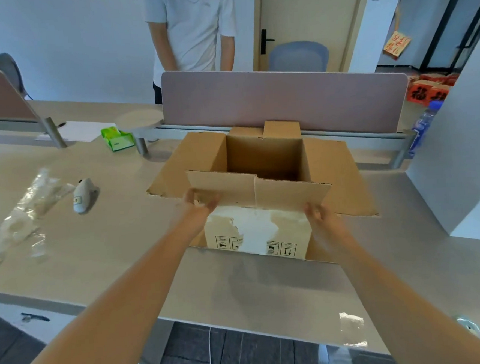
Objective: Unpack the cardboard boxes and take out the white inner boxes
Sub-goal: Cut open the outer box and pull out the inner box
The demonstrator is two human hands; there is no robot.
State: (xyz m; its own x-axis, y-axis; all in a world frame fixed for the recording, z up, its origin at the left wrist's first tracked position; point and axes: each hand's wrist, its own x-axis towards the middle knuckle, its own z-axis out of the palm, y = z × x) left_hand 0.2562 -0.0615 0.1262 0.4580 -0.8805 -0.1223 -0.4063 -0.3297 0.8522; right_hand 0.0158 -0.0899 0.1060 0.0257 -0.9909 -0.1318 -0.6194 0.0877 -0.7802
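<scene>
So the cardboard box (pixel 264 185) sits open in the middle of the desk (pixel 118 247), back end up against the divider panel (pixel 284 99) at the far edge. Both hands are on its near flap: the left hand (pixel 199 204) has fingers curled over the flap's left corner, and the right hand (pixel 317 213) pinches the right corner. The inside looks empty, though the bottom is too shadowy to be sure. A small white cutter (pixel 82 195) and crumpled plastic wrap (pixel 27 208) lie toward the left edge.

1 cardboard box (pixel 263 163), 2 hands (pixel 202 203) (pixel 317 213), 1 tissue pack (pixel 116 138), 1 water bottle (pixel 422 129), 1 desk (pixel 110 247).
</scene>
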